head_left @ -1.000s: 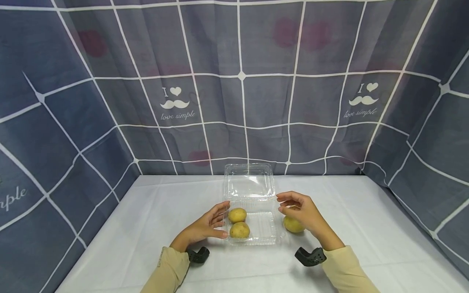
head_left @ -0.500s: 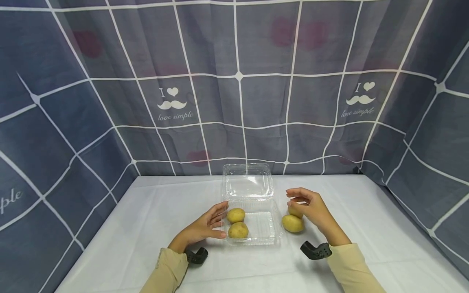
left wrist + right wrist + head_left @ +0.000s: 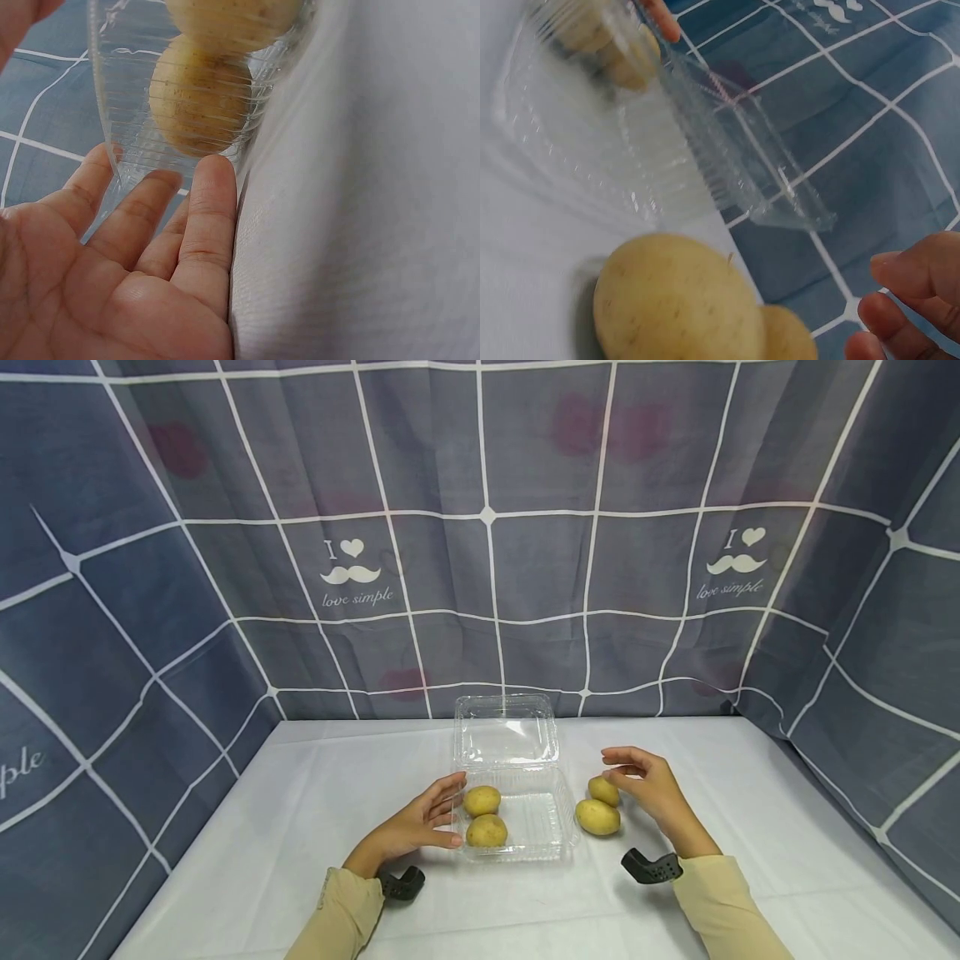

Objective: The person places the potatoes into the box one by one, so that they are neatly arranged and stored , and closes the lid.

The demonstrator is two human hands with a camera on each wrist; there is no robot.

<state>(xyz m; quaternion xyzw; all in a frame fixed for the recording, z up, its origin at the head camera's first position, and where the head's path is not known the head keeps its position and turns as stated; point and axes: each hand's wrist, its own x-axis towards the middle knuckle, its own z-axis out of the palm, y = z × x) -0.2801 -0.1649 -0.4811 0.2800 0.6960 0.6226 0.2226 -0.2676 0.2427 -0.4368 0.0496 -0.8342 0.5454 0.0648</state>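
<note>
A clear plastic clamshell container [image 3: 534,822] stands with its lid raised. Inside its left part lie two potatoes, a far one [image 3: 482,801] and a near one [image 3: 487,831]. My left hand [image 3: 412,827] rests against the container's left side; in the left wrist view its fairly straight fingers [image 3: 210,217] touch the ribbed wall. To the right of the container, two more potatoes lie on the table, a larger near one [image 3: 597,817] and a smaller far one [image 3: 603,791]. My right hand [image 3: 648,785] hovers beside the smaller potato with fingers loosely bent, gripping nothing.
A white cloth [image 3: 360,752] covers the table. Dark grey checked curtain [image 3: 435,568] hangs behind and along both sides. A black wrist mount [image 3: 651,867] sits on the right wrist, and a similar mount [image 3: 402,883] on the left.
My right hand has moved right, away from the container's right side, bringing the smaller potato into view. My left hand stays against the container. The view has shifted slightly.
</note>
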